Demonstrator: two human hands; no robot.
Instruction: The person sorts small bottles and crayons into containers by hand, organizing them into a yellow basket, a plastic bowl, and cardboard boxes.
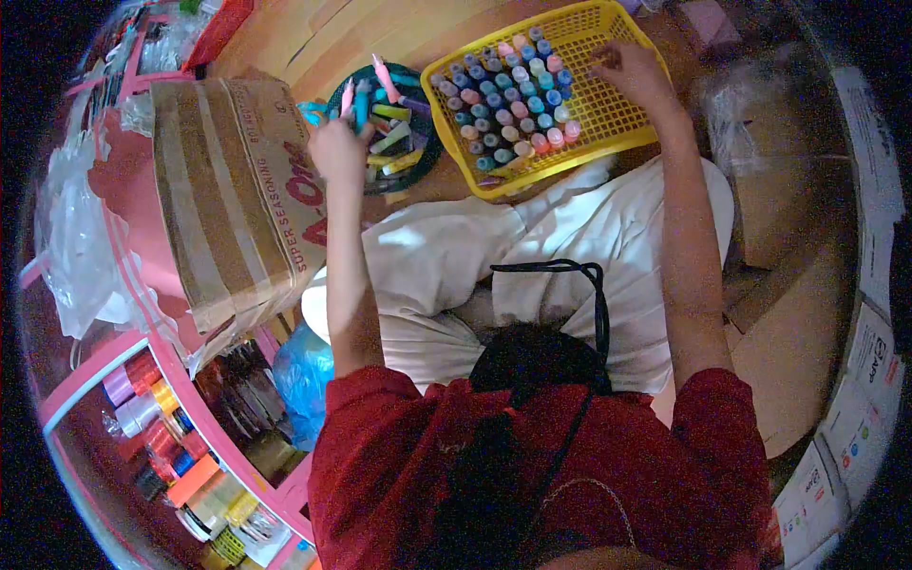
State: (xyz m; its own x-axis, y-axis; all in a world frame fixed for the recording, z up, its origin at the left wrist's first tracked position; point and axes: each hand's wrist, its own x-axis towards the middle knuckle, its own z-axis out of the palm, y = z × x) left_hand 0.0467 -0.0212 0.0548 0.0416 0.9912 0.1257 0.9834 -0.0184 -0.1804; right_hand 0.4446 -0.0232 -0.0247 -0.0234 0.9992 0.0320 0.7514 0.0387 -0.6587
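My left hand point(338, 150) is at the near left of a dark green round basket point(432, 157). Its thumb and fingers close around the lower end of a teal pen point(362, 103). Beside that pen stand pink pens point(384, 80), and several yellow and green ones lie deeper in the basket. Over the right part of a yellow plastic basket point(541, 180) is my right hand point(631, 72), fingers curled into a pinch; whatever they hold is too small to make out. Several capped bottle-like markers point(513, 95) in blue, pink and grey stand upright in rows there.
A brown cardboard box point(223, 190) stands left of the round basket. Below it are a blue plastic bag point(306, 380) and a pink-edged shelf point(171, 351) with ribbon rolls. More cardboard point(788, 209) and white printed boxes point(826, 494) line the right side.
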